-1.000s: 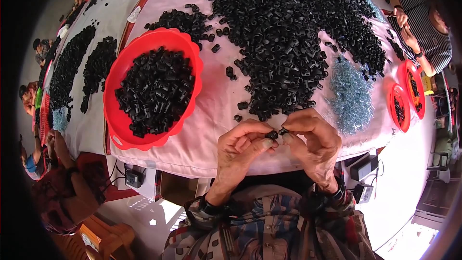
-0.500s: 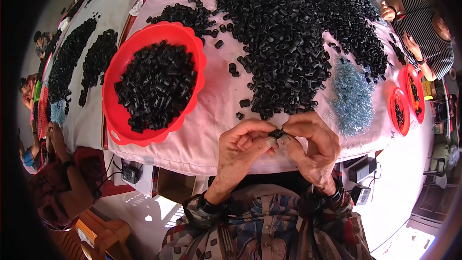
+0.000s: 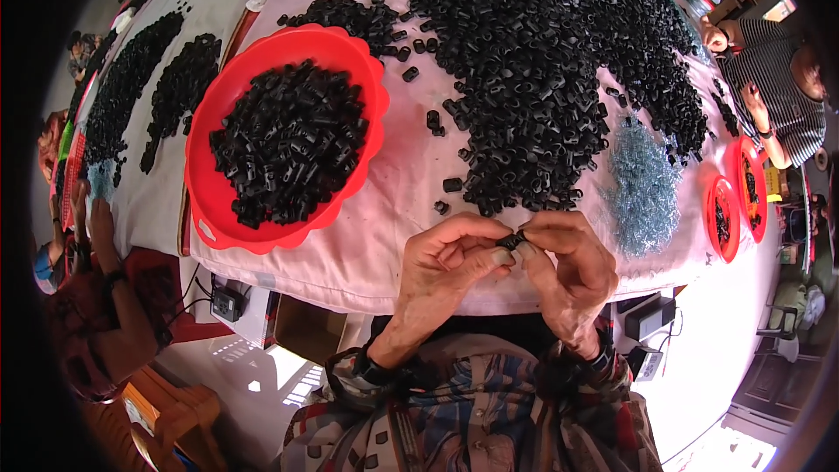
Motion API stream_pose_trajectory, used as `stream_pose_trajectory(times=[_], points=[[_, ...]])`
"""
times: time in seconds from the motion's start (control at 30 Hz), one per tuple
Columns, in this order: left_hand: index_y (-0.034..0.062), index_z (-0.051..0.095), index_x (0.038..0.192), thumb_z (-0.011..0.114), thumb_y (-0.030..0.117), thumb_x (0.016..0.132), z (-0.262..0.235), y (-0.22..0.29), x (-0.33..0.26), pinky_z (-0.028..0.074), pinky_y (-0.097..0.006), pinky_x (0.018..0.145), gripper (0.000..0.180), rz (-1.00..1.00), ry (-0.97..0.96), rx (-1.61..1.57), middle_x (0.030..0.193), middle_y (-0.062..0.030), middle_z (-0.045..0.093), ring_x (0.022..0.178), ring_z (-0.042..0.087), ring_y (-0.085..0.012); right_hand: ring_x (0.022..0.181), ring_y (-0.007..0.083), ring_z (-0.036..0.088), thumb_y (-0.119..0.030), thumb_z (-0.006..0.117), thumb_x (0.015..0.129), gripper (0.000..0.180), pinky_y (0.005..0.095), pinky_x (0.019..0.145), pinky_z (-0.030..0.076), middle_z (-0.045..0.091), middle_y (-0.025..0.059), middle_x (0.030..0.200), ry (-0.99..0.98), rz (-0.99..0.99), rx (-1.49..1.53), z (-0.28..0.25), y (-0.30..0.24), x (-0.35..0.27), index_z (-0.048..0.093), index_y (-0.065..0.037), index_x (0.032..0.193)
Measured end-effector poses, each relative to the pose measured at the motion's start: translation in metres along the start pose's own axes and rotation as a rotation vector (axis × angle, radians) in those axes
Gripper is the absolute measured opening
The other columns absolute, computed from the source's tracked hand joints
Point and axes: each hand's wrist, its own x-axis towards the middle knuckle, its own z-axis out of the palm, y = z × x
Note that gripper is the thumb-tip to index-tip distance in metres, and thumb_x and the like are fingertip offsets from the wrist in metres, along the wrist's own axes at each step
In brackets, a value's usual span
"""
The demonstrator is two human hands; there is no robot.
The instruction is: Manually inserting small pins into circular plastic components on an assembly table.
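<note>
A small black plastic part is pinched between my two hands, just above the table's near edge. My left hand grips it with thumb and forefinger, the other fingers curled in. From the other side, my right hand closes thumb and fingertips on the same part. Fingertips cover most of it. Right beyond my hands spreads a large heap of loose black plastic parts. To the left stands a red scalloped basin with many similar black parts in it.
A pile of thin, clear bluish pieces lies right of the heap. Two red bowls stand near the right edge. Smaller black piles lie left. Co-workers sit at both sides, one in a striped shirt. Black boxes sit under the table.
The view has shifted slightly, so the table things sit a little differently in it. Both hands still pinch the black plastic part, with small finger movement.
</note>
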Motion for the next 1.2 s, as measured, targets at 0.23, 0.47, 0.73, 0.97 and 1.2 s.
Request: stream_pose_trajectory(times=[0.23,0.47,0.73,0.97,1.2], points=[[-0.0056,0.064,0.113,0.065,-0.006,0.091,0.0005,-0.0014,-0.0003,0.058,-0.028,0.079,0.022,-0.016,0.005,-0.004,0.106,-0.0100,0.066,0.093,0.066,-0.0146,0.082,0.0184,0.067,0.011,0.070,0.080,0.017,0.0276,0.069,0.054,0.067,0.0163,0.098,0.017,-0.005,-0.008,0.0038,-0.0014,-0.0005,0.067,0.005,0.095],[-0.0056,0.064,0.115,0.064,-0.008,0.091,0.0008,-0.0013,-0.0007,0.057,-0.028,0.080,0.024,0.020,-0.005,0.000,0.107,-0.0102,0.066,0.093,0.066,-0.0145,0.089,0.0173,0.064,0.011,0.066,0.084,0.015,0.0273,0.075,0.054,0.062,0.0151,0.106,-0.042,0.051,0.036,0.0034,-0.0013,-0.0003,0.065,0.006,0.099],[-0.0046,0.066,0.111,0.065,-0.005,0.091,0.0063,-0.0004,0.0011,0.057,-0.027,0.079,0.020,-0.012,0.062,0.023,0.105,-0.0106,0.067,0.092,0.066,-0.0149,0.087,0.0177,0.065,0.013,0.067,0.082,0.021,0.0271,0.071,0.055,0.065,0.0138,0.100,-0.011,0.055,0.030,0.0030,-0.0002,0.0005,0.067,0.004,0.101],[-0.0044,0.066,0.110,0.065,-0.004,0.092,0.0049,-0.0024,-0.0003,0.057,-0.026,0.078,0.018,0.000,0.064,0.010,0.105,-0.0107,0.067,0.090,0.066,-0.0143,0.082,0.0216,0.067,0.009,0.071,0.081,0.019,0.0294,0.071,0.055,0.068,0.0150,0.095,-0.018,-0.069,-0.127,0.0027,0.0018,0.0029,0.068,0.004,0.099],[-0.0031,0.066,0.109,0.065,-0.004,0.091,0.0046,-0.0029,-0.0018,0.056,-0.027,0.075,0.018,0.095,0.082,0.037,0.105,-0.0116,0.067,0.087,0.065,-0.0147,0.081,0.0231,0.067,0.008,0.071,0.081,0.017,0.0310,0.071,0.054,0.068,0.0154,0.094,-0.045,-0.068,-0.141,0.0084,-0.0017,0.0042,0.067,0.005,0.097]])
